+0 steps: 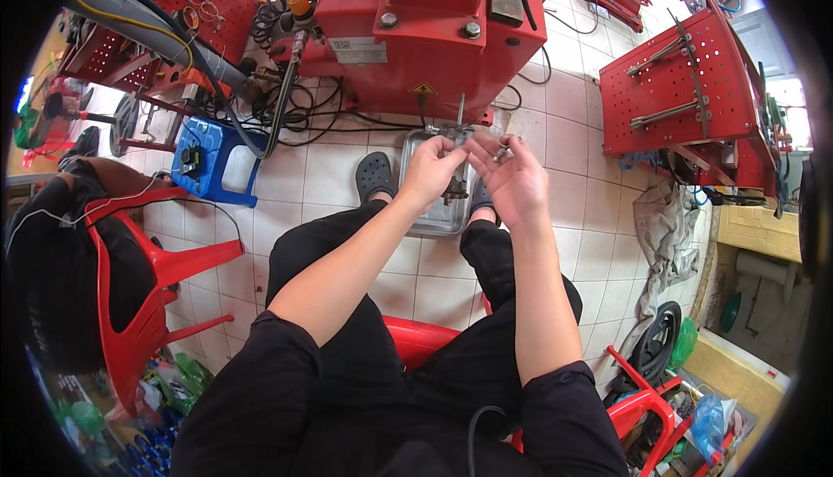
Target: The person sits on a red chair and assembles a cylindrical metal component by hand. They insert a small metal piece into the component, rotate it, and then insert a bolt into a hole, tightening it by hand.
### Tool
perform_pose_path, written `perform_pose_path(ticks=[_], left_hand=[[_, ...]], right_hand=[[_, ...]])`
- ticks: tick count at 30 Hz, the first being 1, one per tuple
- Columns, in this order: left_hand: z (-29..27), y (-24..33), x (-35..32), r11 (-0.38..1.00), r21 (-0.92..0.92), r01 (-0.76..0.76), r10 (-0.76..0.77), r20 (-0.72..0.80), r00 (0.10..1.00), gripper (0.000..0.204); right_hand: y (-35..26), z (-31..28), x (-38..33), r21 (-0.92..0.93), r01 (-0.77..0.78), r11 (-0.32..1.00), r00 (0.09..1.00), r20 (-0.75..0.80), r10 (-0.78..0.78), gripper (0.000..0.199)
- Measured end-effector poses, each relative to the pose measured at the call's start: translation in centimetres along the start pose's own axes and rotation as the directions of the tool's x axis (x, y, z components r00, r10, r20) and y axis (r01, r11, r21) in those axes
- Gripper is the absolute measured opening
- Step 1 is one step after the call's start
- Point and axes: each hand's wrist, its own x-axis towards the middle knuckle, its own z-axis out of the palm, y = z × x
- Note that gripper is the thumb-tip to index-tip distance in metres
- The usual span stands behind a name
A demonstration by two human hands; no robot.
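Both my hands meet over a clear plastic tray point(431, 227) on the floor between my feet. My left hand point(431, 169) is closed in a pinch, its fingertips close to those of my right hand; whatever it grips is hidden. My right hand point(519, 189) has its palm turned up and fingers partly curled, with a small silvery metal piece point(501, 154) held at the fingers. Below and behind the hands, a dark metal part point(456, 189) sits over the tray, partly covered. A thin metal rod point(461, 107) sticks up just beyond my fingers.
A large red machine point(416, 65) stands right ahead, black cables point(325, 121) on the tiles beside it. At left are a blue stool point(217, 160) and a red chair point(165, 260) with a person seated. A red perforated tool panel point(664, 100) stands at right.
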Motion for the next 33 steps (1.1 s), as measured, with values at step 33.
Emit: perform_pose_path(ticks=[33], left_hand=[[0.5,0.5,-0.7,0.979,-0.178,0.099,-0.080,0.114,0.990,0.023]], right_hand=[[0.4,0.3,-0.4,-0.187,0.072,0.980,0.996,0.073,-0.059,0.013]])
